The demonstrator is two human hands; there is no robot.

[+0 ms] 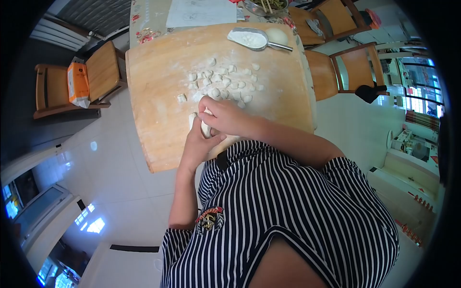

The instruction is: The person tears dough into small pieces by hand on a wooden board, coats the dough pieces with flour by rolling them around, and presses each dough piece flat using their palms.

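Note:
My left hand [198, 145] is wrapped round a white roll of dough [206, 128] at the near side of the wooden board [158, 105]. From above, my right hand [222, 116] closes on the far end of the same roll, its fingers pinched there. Another length of pale dough [192, 118] lies just left of the roll, partly covered by my left fingers. Many small cut dough pieces [216, 78] are scattered beyond my hands on the floured wood.
A metal scoop of flour [249, 38] lies at the board's far right beside a round pale dough ball [277, 35]. Behind stand a bowl with chopsticks [265, 6] and a white sheet [201, 12]. Wooden chairs [103, 72] flank the table; one holds an orange packet [78, 82].

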